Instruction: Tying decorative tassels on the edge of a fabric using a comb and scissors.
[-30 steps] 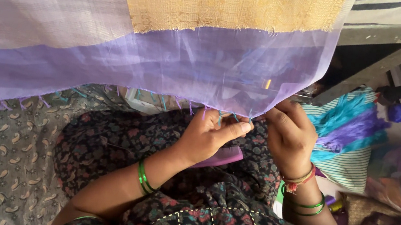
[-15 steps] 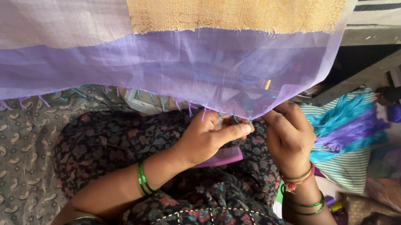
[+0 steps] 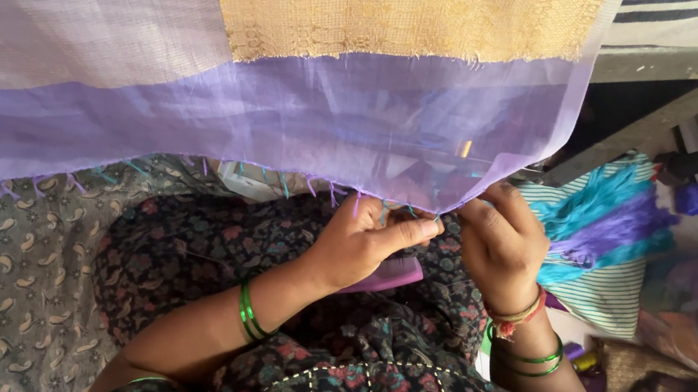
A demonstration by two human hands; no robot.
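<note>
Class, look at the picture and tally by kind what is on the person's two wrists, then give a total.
Green bangles on the left wrist: 2
Green bangles on the right wrist: 2
Red and tan thread band on the right wrist: 1
Total: 5

Both hands, left (image 3: 356,245) & right (image 3: 502,240), pinch lower fringed edge of sheer lilac fabric w/ gold woven panel (image 3: 288,119) over lap.

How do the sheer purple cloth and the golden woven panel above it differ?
The purple cloth is thin and see-through; the golden panel looks dense and opaque. The purple cloth ends in small knotted tassels along its lower edge, where the left hand and right hand pinch it; the golden panel ends in a short frayed edge, untouched. Both hang as one spread sheet.
</note>
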